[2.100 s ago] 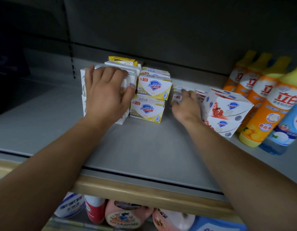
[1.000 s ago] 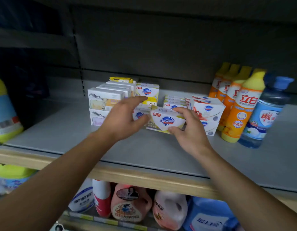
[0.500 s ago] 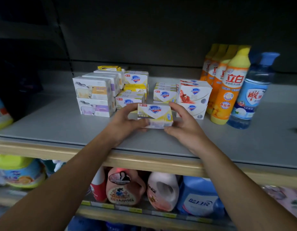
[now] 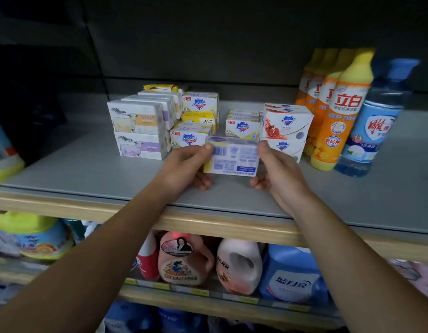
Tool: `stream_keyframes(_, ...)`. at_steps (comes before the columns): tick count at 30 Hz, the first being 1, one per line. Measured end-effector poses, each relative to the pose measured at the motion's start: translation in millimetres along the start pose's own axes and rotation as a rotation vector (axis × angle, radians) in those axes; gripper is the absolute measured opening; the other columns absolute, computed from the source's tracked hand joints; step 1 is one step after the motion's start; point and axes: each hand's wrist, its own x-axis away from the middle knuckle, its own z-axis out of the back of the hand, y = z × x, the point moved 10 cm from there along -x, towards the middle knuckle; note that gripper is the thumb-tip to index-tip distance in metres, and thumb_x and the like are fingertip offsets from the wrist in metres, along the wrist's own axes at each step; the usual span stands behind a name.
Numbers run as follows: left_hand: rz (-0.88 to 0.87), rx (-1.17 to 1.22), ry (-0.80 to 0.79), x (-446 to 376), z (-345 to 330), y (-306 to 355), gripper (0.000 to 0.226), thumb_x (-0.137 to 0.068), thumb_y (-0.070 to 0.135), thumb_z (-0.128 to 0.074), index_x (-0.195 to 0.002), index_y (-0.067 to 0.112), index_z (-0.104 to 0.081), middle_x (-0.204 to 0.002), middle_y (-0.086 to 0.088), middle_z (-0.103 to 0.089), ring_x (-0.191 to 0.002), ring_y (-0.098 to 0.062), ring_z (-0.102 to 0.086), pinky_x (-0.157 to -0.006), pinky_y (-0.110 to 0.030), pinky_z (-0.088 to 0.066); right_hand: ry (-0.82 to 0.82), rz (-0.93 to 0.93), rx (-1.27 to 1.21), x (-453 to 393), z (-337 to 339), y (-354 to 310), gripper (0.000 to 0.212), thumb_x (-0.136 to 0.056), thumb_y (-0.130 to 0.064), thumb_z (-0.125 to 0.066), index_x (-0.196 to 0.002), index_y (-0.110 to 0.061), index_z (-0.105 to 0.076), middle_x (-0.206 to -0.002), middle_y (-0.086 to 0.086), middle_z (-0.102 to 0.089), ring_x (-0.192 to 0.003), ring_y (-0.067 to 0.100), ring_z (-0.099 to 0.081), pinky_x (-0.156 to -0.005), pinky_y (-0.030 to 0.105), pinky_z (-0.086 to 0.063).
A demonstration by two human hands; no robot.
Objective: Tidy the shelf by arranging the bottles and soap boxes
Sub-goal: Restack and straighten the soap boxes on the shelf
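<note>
Dim overall; grey metal back panel (image 4: 232,39) near black toward 12 o'clock. Light falls from above-front onto the pale grey shelf board (image 4: 88,164), brightest mid-frame. Motion blur smears the white-and-yellow soap box (image 4: 232,156) print. Wide-angle bowing bends the wooden shelf edge (image 4: 232,227); 3 and 9 o'clock margins soft.

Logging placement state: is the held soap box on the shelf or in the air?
In the air: the soap box is pinched between left hand and right hand, barcode face toward camera, above the shelf.
</note>
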Motion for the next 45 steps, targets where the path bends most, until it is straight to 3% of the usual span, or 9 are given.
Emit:
stream_keyframes(6, -0.002, -0.137, 0.013, 3, -1, 1, 0.044, -0.098, 0.046, -0.047, -0.08, 0.008, -0.06, -0.053, -0.011, -0.06, -0.04, -0.022, -0.055, -0.037, -0.023, -0.041, 0.075, -0.017, 0.072, 0, 8, 1, 0.046, -0.098, -0.053, -0.046, -0.085, -0.018, -0.074, -0.076, 0.002, -0.075, -0.043, 0.011, -0.055, -0.038, 0.02, -0.039)
stream_keyframes(13, -0.066, -0.156, 0.078, 6, 6, 9, 0.037, -0.095, 0.051, -0.048, -0.066, 0.035, -0.064, -0.049, -0.008, -0.057, -0.037, -0.02, -0.051, -0.035, -0.019, -0.035, -0.005, 0.0, -0.049, 3, -1, -3, 0.034, -0.101, -0.042, -0.049, -0.092, -0.017, -0.072, -0.08, 0.007, -0.075, -0.049, 0.016, -0.06, -0.044, 0.021, -0.046)
stream_keyframes(19, -0.023, 0.076, 0.005, 5, 3, 7, 0.02, -0.091, 0.052, -0.053, -0.097, 0.039, -0.068, -0.075, -0.019, -0.069, -0.053, -0.028, -0.063, -0.048, -0.029, -0.052, -0.048, 0.011, -0.211, 0, -4, -4, 0.016, -0.097, -0.015, -0.056, -0.098, -0.02, -0.072, -0.097, 0.005, -0.075, -0.072, 0.021, -0.065, -0.063, 0.026, -0.055)
stream_keyframes(21, -0.003, 0.106, -0.005, 3, 3, 5, 0.03, -0.097, 0.052, -0.045, -0.115, 0.037, -0.065, -0.093, -0.02, -0.07, -0.057, -0.03, -0.065, -0.052, -0.031, -0.055, -0.113, 0.06, -0.163, 1, -8, -7, 0.027, -0.087, -0.005, -0.061, -0.103, -0.024, -0.072, -0.112, 0.003, -0.071, -0.092, 0.019, -0.067, -0.075, 0.028, -0.056)
stream_keyframes(24, -0.007, 0.127, -0.011, 2, 3, 4, 0.03, -0.1, 0.039, -0.047, -0.128, 0.036, -0.059, -0.1, -0.01, -0.071, -0.056, -0.027, -0.065, -0.052, -0.03, -0.055, -0.168, 0.108, -0.04, 5, -15, -10, 0.033, -0.076, -0.012, -0.064, -0.102, -0.03, -0.075, -0.128, 0.001, -0.064, -0.115, 0.017, -0.063, -0.09, 0.037, -0.056)
stream_keyframes(28, -0.062, 0.154, -0.064, 4, 2, 7, 0.055, -0.094, 0.005, -0.059, -0.14, 0.033, -0.046, -0.087, -0.002, -0.071, -0.063, -0.028, -0.068, -0.056, -0.036, -0.059, -0.028, 0.135, 0.068, 0, -1, -6, 0.033, -0.09, -0.014, -0.066, -0.115, -0.036, -0.063, -0.128, -0.005, -0.06, -0.111, 0.008, -0.063, -0.095, 0.046, -0.055)
stream_keyframes(32, -0.143, 0.012, -0.063, 8, 0, 16, 0.06, -0.087, -0.008, -0.062, -0.137, 0.024, -0.051, -0.125, -0.005, -0.065, -0.104, -0.023, -0.067, -0.082, -0.044, -0.059, 0.009, 0.134, 0.201, -3, 3, 0, 0.045, -0.092, -0.011, -0.066, -0.131, -0.03, -0.055, -0.13, 0.001, -0.06, -0.107, 0.013, -0.064, -0.094, 0.042, -0.055)
stream_keyframes(38, -0.22, 0.038, -0.017, 16, 4, 27, 0.051, -0.083, -0.006, -0.066, -0.127, 0.019, -0.059, -0.125, -0.005, -0.065, -0.099, -0.021, -0.066, -0.087, -0.041, -0.057, -0.038, 0.251, 0.464, 4, -10, -12, 0.037, -0.083, -0.003, -0.071, -0.113, -0.022, -0.059, -0.114, 0.001, -0.069, -0.105, 0.018, -0.066, -0.092, 0.046, -0.053)
stream_keyframes(45, -0.231, 0.075, 0.002, 18, 4, 30, 0.042, -0.088, -0.005, -0.061, -0.124, 0.017, -0.061, -0.118, -0.002, -0.068, -0.101, -0.014, -0.067, -0.085, -0.029, -0.056, -0.031, 0.256, 0.422, 7, -9, -16, 0.039, -0.084, -0.004, -0.071, -0.117, -0.023, -0.06, -0.116, -0.001, -0.068, -0.106, 0.015, -0.065, -0.094, 0.042, -0.053)
